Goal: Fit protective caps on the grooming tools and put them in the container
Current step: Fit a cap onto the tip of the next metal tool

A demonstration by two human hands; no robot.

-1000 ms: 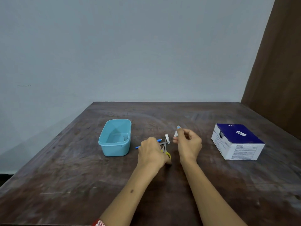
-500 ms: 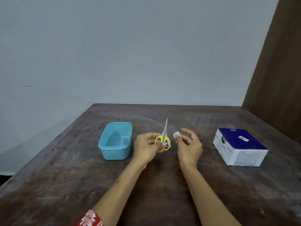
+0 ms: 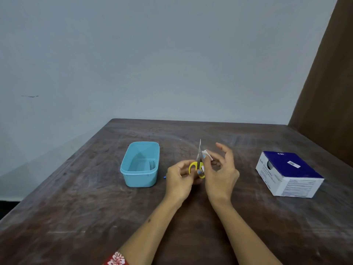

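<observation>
Since half a second ago the right hand (image 3: 219,175) has closed in on the scissors (image 3: 199,161), bringing the small pale cap (image 3: 207,155) from well to the side until it sits just beside the blades, partway down their length. Those blades point up and slightly away, bare at the tip, so the cap is not on yet as far as can be seen.

Thumb and forefinger of the right hand pinch the cap in a narrow grip, with the other fingers fanned out loosely. Holding the scissors by their yellow handles, the left hand (image 3: 179,178) is curled tight around them, raised a little above the table (image 3: 76,217).

To the left, near the hands but apart from them, stands the blue container (image 3: 140,178); nothing clearly lies inside it. A sliver of something blue (image 3: 164,177) peeks out on the table behind the left hand, too hidden to identify. Well off to the right rests a blue and white box (image 3: 289,175).

My reading is that the job is at an early stage: the first cap needs lifting over the tip and sliding down, then the scissors go into the container, and any other tools follow.
</observation>
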